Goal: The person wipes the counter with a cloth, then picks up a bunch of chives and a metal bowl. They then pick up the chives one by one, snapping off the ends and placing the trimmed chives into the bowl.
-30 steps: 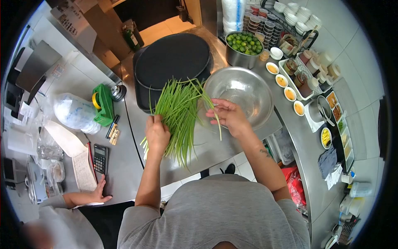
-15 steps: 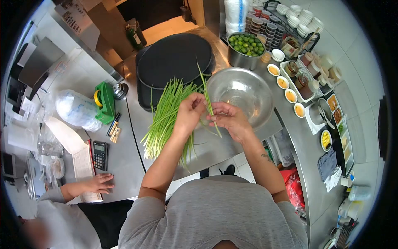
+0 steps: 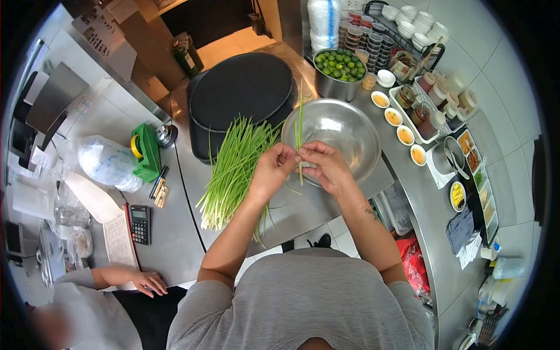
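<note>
Thin green chive stalk (image 3: 299, 123) stands nearly upright over the near-left rim of the large round polished steel bowl (image 3: 361, 125), pinched between both hands. The left hand (image 3: 273, 169) and the right hand (image 3: 324, 165) meet tip to tip, thumbs and forefingers clamped together on the stalk. Its middle is hidden behind those fingers; only the long upper part and a short end below them show. Which fingers bear on it is hard to make out.

Left of the bowl, a loose sheaf of long green chives (image 3: 233, 169) lies flat on the brushed steel counter (image 3: 303, 213), its pale cut ends toward the person and its tips fanned against the stacked round black trays (image 3: 242, 87). Behind the bowl stands a steel pot of small green limes (image 3: 337, 64); to its right runs a row of little white bowls of orange sauce (image 3: 396, 116).

The bowl reflects light and looks smooth inside; whether it holds anything I cannot tell. The counter's near edge runs just below the hands, with bare steel between the sheaf and the bowl. Far left of the bowl, another person's hand (image 3: 149, 284) rests by a black calculator (image 3: 140, 223), well apart.
</note>
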A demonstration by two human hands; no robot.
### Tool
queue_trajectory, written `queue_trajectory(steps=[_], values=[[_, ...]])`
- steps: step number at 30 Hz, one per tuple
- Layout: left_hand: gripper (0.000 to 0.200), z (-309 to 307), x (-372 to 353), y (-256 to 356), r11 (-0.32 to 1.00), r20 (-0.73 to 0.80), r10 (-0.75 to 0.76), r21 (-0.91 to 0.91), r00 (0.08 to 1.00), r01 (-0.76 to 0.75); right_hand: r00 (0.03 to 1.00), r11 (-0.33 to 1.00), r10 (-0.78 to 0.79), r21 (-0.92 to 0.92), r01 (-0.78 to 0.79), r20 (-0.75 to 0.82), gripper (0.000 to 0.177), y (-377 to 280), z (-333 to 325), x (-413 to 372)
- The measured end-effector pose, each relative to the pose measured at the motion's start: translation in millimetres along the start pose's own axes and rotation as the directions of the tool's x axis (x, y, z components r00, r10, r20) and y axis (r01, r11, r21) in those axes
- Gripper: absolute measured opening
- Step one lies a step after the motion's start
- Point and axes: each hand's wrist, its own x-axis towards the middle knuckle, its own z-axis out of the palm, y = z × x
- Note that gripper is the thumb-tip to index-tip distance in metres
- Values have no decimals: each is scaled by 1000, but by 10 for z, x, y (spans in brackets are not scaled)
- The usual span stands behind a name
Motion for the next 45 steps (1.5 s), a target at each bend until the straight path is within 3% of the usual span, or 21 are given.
queue_trajectory(steps=[5,11,20,29,32,33,36,39,42,45], values=[[4,16,17,-156,990,-17,-43,-138,999,41,1000,1000,-12,5,11,8,13,59,-49,45],[6,46,-34,-19,983,-39,-110,-153,993,103,1000,1000,-8,27,7,24,16,42,-76,29],[7,144,-53,-166,969,-143,-51,-248,988,14,1000,999,-22,26,23,-8,15,16,-50,-8],[12,103,-518,-561,990,-291,-123,-107,949,95,976,980,-196,-35,194,-91,10,-113,-53,-4],[14,60,-752,-819,996,-346,-80,5,935,87,961,970,-241,-67,234,-136,11,-199,-135,21],[14,6,-834,-834,978,-309,-187,32,933,206,955,964,-260,-91,249,-145,11,-245,-169,29],[19,-89,-959,-893,918,-271,-126,333,954,216,940,947,-305,-159,281,-156,11,-373,-231,50],[22,-108,-865,-667,651,-251,282,759,926,8,941,939,-306,-211,273,-143,12,-384,-244,46],[22,-117,-651,-397,649,-228,437,749,870,-130,940,927,-313,-258,271,-137,12,-298,-215,51],[20,9,-408,-184,859,-169,292,480,941,-180,939,918,-321,-286,276,-124,12,-195,-133,11]])
